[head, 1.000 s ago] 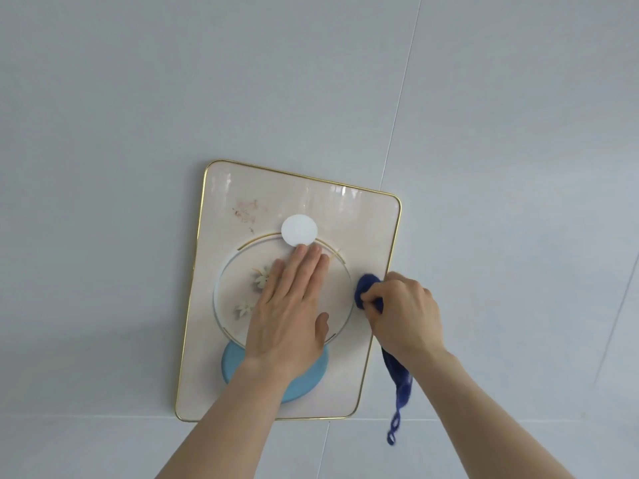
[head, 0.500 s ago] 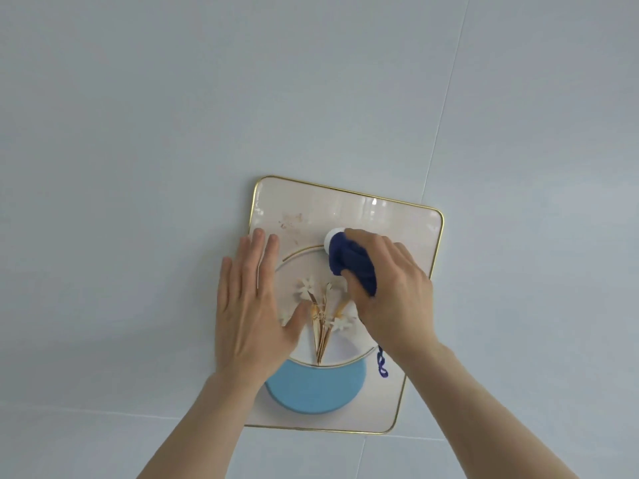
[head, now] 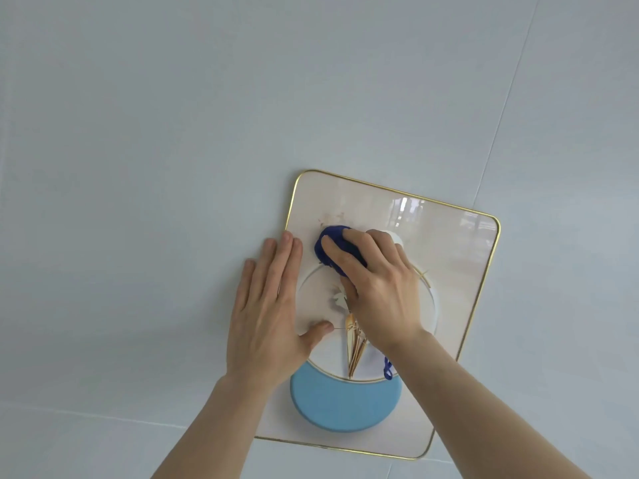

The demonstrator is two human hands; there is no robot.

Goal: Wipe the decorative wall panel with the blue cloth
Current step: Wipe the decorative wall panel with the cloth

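The right hand (head: 377,288) squeezes the blue cloth (head: 333,245) and presses it on the panel (head: 449,264), near a pinkish smudge (head: 332,219) up top. The left hand (head: 269,312) lies flat and open on the panel's left edge. Pushing too hard could make the panel slip sideways.

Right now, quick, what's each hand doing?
Left hand: open, flat against the decorative wall panel, holding nothing.
Right hand: closed on the blue cloth, pressing it to the panel.
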